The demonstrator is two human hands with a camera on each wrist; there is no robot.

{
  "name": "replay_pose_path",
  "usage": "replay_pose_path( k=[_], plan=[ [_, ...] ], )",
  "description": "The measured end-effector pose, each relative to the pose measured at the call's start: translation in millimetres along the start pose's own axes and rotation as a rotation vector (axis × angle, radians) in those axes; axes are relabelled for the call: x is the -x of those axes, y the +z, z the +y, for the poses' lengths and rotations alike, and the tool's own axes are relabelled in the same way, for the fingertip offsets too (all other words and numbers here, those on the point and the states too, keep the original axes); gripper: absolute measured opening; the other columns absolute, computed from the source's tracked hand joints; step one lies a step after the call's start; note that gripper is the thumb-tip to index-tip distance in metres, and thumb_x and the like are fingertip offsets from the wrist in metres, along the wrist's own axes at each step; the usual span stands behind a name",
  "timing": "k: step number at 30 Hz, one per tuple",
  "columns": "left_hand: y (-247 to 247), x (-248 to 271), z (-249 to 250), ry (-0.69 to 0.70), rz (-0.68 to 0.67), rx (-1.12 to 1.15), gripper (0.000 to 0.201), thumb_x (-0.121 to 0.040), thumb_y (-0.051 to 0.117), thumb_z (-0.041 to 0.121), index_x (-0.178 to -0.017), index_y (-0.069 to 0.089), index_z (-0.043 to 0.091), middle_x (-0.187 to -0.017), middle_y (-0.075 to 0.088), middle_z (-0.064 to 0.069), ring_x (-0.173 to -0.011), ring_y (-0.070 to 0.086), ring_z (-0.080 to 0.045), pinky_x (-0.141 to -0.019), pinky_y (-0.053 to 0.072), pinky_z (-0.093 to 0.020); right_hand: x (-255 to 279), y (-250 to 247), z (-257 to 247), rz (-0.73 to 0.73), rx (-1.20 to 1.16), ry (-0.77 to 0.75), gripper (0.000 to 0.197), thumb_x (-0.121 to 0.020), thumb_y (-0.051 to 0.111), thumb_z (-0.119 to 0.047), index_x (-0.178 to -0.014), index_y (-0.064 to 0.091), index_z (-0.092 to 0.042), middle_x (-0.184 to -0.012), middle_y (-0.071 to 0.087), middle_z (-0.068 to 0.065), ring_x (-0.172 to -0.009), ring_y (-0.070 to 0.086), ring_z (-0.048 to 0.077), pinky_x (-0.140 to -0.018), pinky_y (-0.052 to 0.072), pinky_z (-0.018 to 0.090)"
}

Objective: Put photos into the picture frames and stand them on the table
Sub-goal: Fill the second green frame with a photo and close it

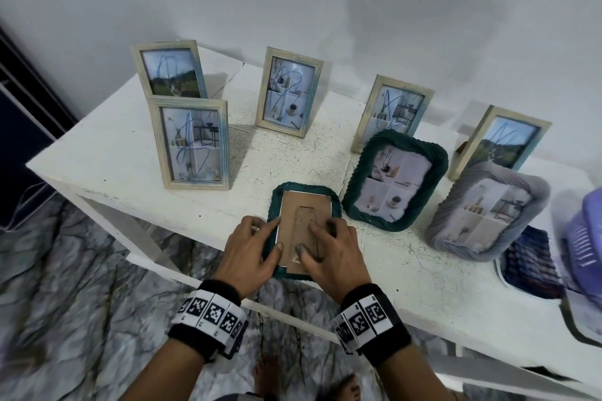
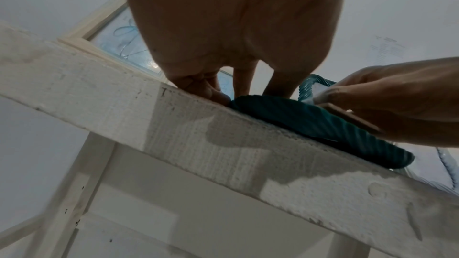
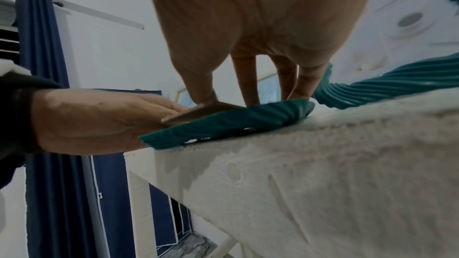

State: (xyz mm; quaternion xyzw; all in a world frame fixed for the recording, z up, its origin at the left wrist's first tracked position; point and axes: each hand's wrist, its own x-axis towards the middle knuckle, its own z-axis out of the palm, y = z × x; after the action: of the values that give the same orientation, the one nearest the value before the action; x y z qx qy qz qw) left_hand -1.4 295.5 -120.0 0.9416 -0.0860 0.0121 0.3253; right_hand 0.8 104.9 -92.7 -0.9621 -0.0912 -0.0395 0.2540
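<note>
A dark green rope-rimmed frame [image 1: 306, 189] lies face down at the front edge of the white table [image 1: 423, 273]. A brown backing board [image 1: 304, 215] sits in its opening, with a thin white photo edge showing around it. My left hand [image 1: 260, 242] rests on the frame's left rim, index finger and thumb touching the board's left edge. My right hand [image 1: 325, 246] presses index finger and thumb flat on the board. In the right wrist view the board [image 3: 198, 112] tilts up at its near end above the frame [image 3: 236, 121]. In the left wrist view the frame [image 2: 323, 123] overhangs the table edge [image 2: 174, 125].
Several wooden frames with photos stand behind, the nearest [image 1: 192, 143] at left. A green rope frame [image 1: 395, 179] and a grey one [image 1: 488, 212] stand at right. A dark blue woven frame [image 1: 531, 260] lies flat beside a purple basket [image 1: 583, 238]. The wall is close behind.
</note>
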Motion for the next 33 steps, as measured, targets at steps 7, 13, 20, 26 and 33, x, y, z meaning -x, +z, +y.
replay_pose_path(
  k=[7, 13, 20, 26, 33],
  plan=[
    [-5, 1, 9, 0.062, 0.0, -0.027, 0.059, -0.089, 0.04, 0.039, -0.147, 0.038, 0.03, -0.151, 0.028, -0.007, -0.12, 0.039, -0.025, -0.099, 0.043, -0.041, 2, 2, 5, 0.036, 0.01, -0.069, 0.048, -0.077, 0.065, -0.044, -0.114, 0.067, -0.012, -0.114, 0.057, 0.018, -0.1, 0.055, 0.036, -0.078, 0.055, 0.041],
    [-7, -4, 18, 0.136, -0.115, -0.221, 0.058, -0.086, 0.032, 0.033, -0.141, 0.048, 0.026, -0.147, 0.046, 0.001, -0.127, 0.038, -0.025, -0.089, 0.048, -0.048, 13, -15, 20, 0.059, -0.003, -0.218, 0.031, -0.088, 0.05, -0.027, -0.107, 0.066, -0.008, -0.11, 0.062, 0.013, -0.094, 0.06, 0.031, -0.076, 0.055, 0.037],
    [-4, -5, 23, 0.1, -0.088, -0.251, 0.054, -0.093, 0.032, 0.058, -0.134, 0.052, 0.03, -0.145, 0.048, 0.005, -0.131, 0.036, -0.024, -0.096, 0.04, -0.046, 60, -12, 58, 0.026, 0.07, -0.447, 0.028, -0.086, 0.061, -0.01, -0.113, 0.068, -0.003, -0.115, 0.065, 0.016, -0.118, 0.055, 0.033, -0.101, 0.048, 0.037],
    [-3, -5, 24, 0.086, -0.102, -0.29, 0.061, -0.086, 0.033, 0.066, -0.134, 0.049, 0.032, -0.147, 0.044, 0.005, -0.133, 0.032, -0.023, -0.098, 0.04, -0.047, 56, -3, 56, 0.074, 0.022, -0.438, 0.024, -0.089, 0.06, -0.012, -0.107, 0.069, 0.0, -0.111, 0.065, 0.017, -0.114, 0.055, 0.035, -0.099, 0.047, 0.04],
    [-1, -5, 24, 0.084, -0.087, -0.321, 0.062, -0.085, 0.034, 0.071, -0.132, 0.049, 0.033, -0.146, 0.044, 0.005, -0.132, 0.034, -0.024, -0.098, 0.039, -0.048, 57, -3, 42, 0.145, 0.022, -0.306, 0.013, -0.083, 0.067, -0.009, -0.095, 0.067, -0.005, -0.107, 0.057, 0.018, -0.099, 0.056, 0.033, -0.083, 0.05, 0.035]
  ],
)
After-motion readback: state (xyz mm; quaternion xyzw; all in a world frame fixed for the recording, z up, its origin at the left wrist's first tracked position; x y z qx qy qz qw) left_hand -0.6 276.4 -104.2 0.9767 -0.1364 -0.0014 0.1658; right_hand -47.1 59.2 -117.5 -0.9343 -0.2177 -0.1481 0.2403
